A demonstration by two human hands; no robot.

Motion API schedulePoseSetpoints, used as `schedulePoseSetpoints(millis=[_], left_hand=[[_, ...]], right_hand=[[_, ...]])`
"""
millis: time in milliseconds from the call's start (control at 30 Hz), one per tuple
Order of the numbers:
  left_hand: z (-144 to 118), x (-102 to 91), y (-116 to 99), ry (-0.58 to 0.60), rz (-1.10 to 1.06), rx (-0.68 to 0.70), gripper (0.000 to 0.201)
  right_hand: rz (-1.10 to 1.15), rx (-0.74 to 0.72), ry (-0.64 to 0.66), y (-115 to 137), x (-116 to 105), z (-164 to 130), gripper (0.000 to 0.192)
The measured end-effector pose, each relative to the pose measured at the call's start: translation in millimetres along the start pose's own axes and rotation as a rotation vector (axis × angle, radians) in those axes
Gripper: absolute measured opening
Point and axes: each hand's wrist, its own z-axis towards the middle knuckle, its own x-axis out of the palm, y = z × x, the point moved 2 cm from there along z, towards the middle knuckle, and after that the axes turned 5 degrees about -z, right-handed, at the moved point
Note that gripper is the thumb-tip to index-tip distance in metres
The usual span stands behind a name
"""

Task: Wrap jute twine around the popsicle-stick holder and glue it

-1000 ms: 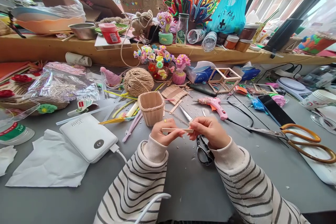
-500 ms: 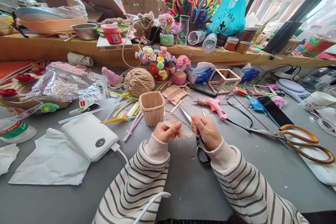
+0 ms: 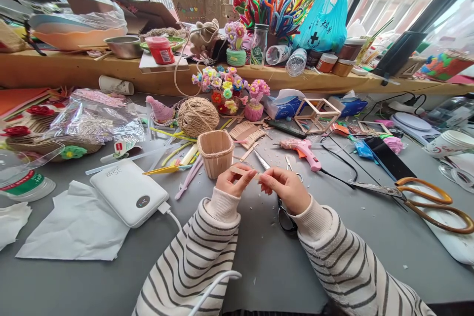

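Observation:
A flat, pale wooden craft stick stretches between my two hands. My left hand is closed, pinching it between thumb and fingers. On its other end, the thumb and fingertips of my right hand are closed. Beneath the right hand lie black-handled scissors, their blades pointing away from me and partly hidden. Just beyond the left hand stands a small slatted wooden basket with a twine rim. Small silver scissors rest behind the right hand.
A white power bank with a cable lies left, beside paper tissue. A pink glue gun, orange-handled scissors and a phone lie right. Behind are a twine ball, craft flowers and a crowded ledge.
My right hand has moved left from beside the black-handled scissors and taken the free end of the craft stick. The stick now lies closer to level, and the small silver scissors show more.

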Motion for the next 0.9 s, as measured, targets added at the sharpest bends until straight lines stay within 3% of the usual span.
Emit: schedulePoseSetpoints(millis=[267, 900], left_hand=[[5, -3.4, 7, 0.108, -0.112, -0.073, 0.037], [5, -4.8, 8, 0.091, 0.029, -0.079, 0.033]], right_hand=[[0.109, 0.088, 0.068, 0, 2, 2, 0.038], [0.025, 0.105, 0.191, -5, 8, 2, 0.038]])
